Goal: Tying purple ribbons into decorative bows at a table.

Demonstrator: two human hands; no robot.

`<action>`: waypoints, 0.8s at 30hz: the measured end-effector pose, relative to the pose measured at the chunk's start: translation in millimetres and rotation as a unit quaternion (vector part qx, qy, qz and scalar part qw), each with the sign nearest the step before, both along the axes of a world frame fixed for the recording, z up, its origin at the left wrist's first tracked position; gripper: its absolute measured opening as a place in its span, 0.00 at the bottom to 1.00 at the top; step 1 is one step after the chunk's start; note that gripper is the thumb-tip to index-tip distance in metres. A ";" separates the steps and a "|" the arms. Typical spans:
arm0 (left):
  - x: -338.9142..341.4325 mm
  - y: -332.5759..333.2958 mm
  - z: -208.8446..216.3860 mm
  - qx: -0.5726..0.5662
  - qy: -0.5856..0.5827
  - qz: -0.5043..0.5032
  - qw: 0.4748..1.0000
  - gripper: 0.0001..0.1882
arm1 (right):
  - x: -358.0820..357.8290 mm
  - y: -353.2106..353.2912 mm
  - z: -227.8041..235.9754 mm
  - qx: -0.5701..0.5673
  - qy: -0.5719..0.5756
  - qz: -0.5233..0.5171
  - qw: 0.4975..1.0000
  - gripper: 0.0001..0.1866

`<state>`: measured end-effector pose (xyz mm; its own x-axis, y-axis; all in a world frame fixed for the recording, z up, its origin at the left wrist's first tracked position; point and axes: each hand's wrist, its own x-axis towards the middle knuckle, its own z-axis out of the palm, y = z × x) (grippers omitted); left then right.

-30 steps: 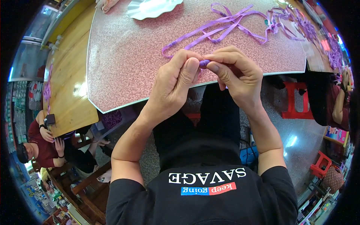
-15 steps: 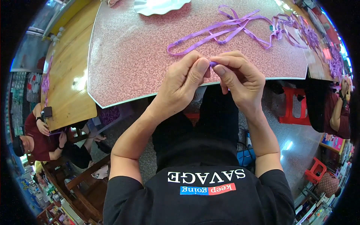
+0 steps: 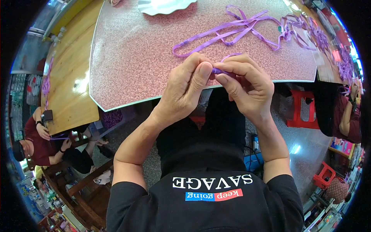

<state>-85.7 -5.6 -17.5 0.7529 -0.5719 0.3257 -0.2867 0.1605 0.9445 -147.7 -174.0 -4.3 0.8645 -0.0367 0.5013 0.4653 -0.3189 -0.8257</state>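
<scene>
left hand [image 3: 184, 83] and right hand [image 3: 251, 83]: both pinching purple ribbon [image 3: 218, 71] | ribbon between fingertips, visible stretch running left-right | both hands touching it, neither nearer | desk's [image 3: 127, 73] near edge

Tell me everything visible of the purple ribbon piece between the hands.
The purple ribbon piece is narrow and looks like fabric, darker and seemingly bunched or wound. It lies roughly level, pinched by the left hand and right hand, appearing over the pink tabletop near its edge. A paler strip shows behind; whether they join is hidden.
</scene>
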 end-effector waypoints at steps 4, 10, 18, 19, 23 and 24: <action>-1.7 -0.3 0.6 -0.003 -0.023 0.006 1.000 0.14 | 0.7 -1.8 -0.2 0.014 0.002 0.003 1.000 0.10; 0.1 -0.7 -1.3 -0.015 -0.034 -0.002 0.999 0.12 | 4.5 -2.6 5.1 -0.080 -0.097 -0.015 0.992 0.10; -5.0 -4.9 0.6 0.009 -0.182 0.080 0.980 0.09 | 1.7 -2.3 5.3 -0.131 -0.138 -0.018 0.981 0.10; -5.8 -6.5 0.1 0.010 -0.194 0.095 0.976 0.09 | 2.3 -1.1 4.8 -0.140 -0.159 -0.030 0.977 0.10; -14.3 -16.8 -2.7 0.036 -0.106 0.124 0.986 0.09 | 10.1 -3.3 -5.4 -0.184 -0.221 -0.065 0.956 0.08; -14.5 -20.1 -3.9 0.017 -0.064 0.119 0.991 0.10 | 9.8 -3.0 -6.3 -0.184 -0.220 -0.065 0.956 0.08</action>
<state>-100.2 -25.7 -21.4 0.8222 -0.3951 0.4096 -0.4294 0.0416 0.9021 -137.9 -177.1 -10.5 0.5667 0.1184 0.8154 0.6782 -0.6289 -0.3801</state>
